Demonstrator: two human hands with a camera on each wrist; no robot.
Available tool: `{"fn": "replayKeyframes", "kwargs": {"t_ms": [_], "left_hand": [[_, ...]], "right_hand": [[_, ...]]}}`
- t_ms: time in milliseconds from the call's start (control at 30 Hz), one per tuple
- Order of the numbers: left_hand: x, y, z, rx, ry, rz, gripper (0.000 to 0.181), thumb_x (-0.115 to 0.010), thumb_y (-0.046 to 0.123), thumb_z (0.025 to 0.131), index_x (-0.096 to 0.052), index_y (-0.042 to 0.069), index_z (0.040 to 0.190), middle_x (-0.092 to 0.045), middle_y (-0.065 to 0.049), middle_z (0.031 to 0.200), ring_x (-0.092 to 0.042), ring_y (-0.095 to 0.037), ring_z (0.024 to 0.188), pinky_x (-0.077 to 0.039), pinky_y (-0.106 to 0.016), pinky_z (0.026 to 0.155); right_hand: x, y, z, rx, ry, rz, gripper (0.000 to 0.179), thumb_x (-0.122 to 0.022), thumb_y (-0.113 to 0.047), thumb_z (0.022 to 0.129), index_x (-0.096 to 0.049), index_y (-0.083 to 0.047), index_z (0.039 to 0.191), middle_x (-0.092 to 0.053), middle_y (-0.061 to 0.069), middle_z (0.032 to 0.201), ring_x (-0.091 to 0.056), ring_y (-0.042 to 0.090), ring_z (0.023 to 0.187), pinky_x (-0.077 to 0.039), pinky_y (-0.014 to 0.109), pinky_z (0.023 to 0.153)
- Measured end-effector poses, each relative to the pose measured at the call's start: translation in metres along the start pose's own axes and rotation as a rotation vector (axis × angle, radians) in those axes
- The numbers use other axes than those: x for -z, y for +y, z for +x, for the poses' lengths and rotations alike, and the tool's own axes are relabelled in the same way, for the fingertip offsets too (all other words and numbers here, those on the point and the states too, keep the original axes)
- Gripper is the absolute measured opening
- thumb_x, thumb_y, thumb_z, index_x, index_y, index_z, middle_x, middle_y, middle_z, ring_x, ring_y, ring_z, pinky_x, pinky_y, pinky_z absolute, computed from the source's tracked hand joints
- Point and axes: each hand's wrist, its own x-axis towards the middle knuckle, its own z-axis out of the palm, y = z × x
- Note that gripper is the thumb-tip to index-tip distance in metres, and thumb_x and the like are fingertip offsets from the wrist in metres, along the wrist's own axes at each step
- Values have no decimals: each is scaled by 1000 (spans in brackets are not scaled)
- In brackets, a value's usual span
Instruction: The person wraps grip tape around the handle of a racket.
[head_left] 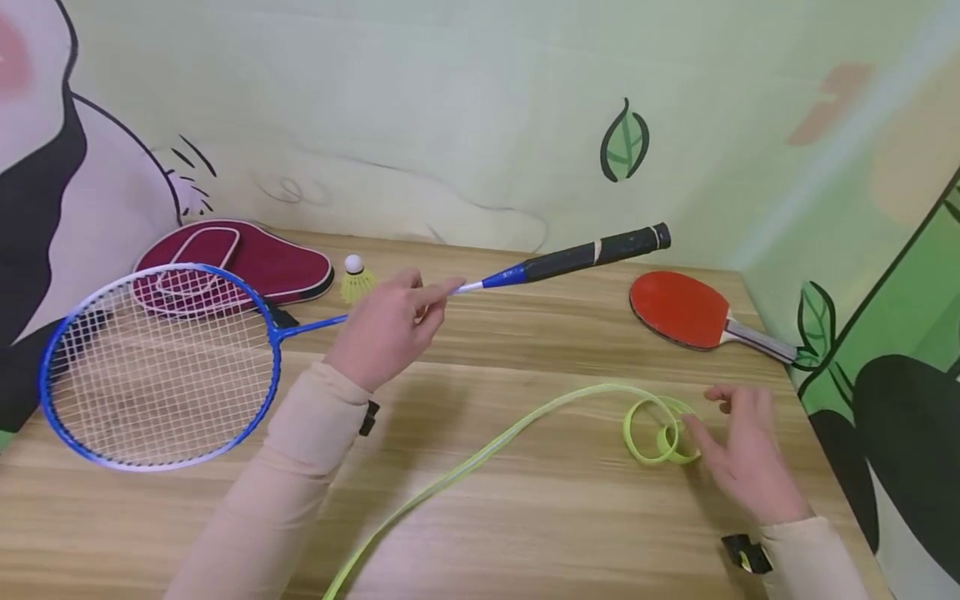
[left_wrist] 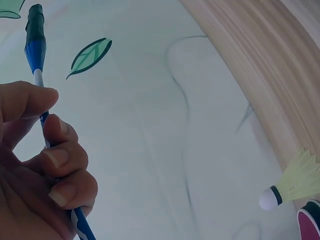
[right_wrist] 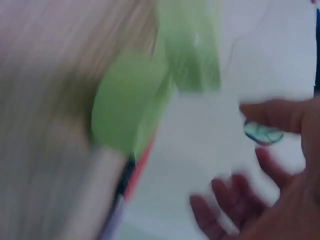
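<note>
My left hand [head_left: 390,327] grips the thin blue-and-white shaft of a badminton racket [head_left: 279,367], holding it above the table. The strung head points left; the black-wrapped handle [head_left: 572,262] points right and up. In the left wrist view, curled fingers and thumb [left_wrist: 35,102] close round the shaft. My right hand [head_left: 752,462] hovers at the right, its fingers loosely bent and apart. Just left of it, a long yellow-green strip [head_left: 480,457] ends in loose coils [head_left: 628,433]. The right wrist view is blurred, with the strip [right_wrist: 125,105] apart from the hand.
A maroon racket case [head_left: 288,267] lies at the back left, partly behind the strings. Beside it, a yellow shuttlecock [head_left: 356,279] stands cork up. A red table tennis bat [head_left: 681,310] lies at the back right. A painted wall [head_left: 450,117] rises behind the wooden table [head_left: 540,517].
</note>
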Motion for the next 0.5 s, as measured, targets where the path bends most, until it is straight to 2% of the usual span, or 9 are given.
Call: {"fn": "replayKeyframes", "kwargs": {"t_ms": [67, 133, 200, 267, 367, 433, 500], "left_hand": [[2, 0, 0, -9, 7, 10, 31, -58, 8, 93, -69, 16, 121, -37, -2, 66, -34, -15, 52, -28, -27, 43], [4, 0, 1, -10, 7, 13, 31, -59, 9, 93, -69, 16, 121, -38, -3, 66, -34, -16, 52, -28, -27, 43], [7, 1, 1, -5, 7, 17, 29, -60, 10, 94, -69, 16, 121, -38, -3, 67, -35, -16, 52, -29, -27, 43], [10, 1, 1, 4, 6, 16, 28, -60, 12, 94, -70, 16, 121, -39, -3, 67, -35, -16, 51, -29, -28, 43], [14, 1, 0, 13, 22, 27, 25, -62, 19, 95, -71, 17, 119, -39, -3, 66, -36, -16, 50, -29, -29, 42], [16, 1, -1, 11, 43, 41, 24, -63, 25, 95, -72, 18, 117, -39, -2, 65, -34, -15, 49, -27, -29, 40], [18, 1, -2, -8, 81, 62, 25, -65, 31, 94, -74, 18, 113, -39, -1, 63, -32, -15, 48, -25, -29, 39]], "right_hand": [[0, 4, -6, 50, -2, -66, 33, -75, -6, 85, -53, 4, 108, -50, 17, 105, -48, 31, 95, -43, 41, 75], [-2, 7, -10, 109, -57, -116, 33, -81, -6, 78, -60, 0, 103, -59, 10, 99, -52, 28, 91, -44, 42, 76], [-6, 9, -12, 122, -133, -154, 34, -83, -11, 75, -66, -5, 104, -64, 4, 95, -54, 25, 90, -45, 44, 78], [-11, 10, -11, 133, -165, -197, 31, -84, -16, 74, -69, -8, 100, -65, -1, 90, -52, 23, 89, -42, 45, 80], [-12, 9, -9, 134, -161, -213, 16, -81, -14, 78, -72, -10, 91, -64, -4, 81, -53, 22, 84, -38, 49, 82], [-4, 6, -7, 100, -157, -174, 10, -74, -10, 85, -71, -7, 94, -62, -2, 78, -53, 21, 77, -41, 46, 78], [8, -2, -4, 43, -125, -102, 14, -65, -9, 92, -66, -2, 104, -66, 8, 86, -58, 25, 80, -46, 45, 76]]}}
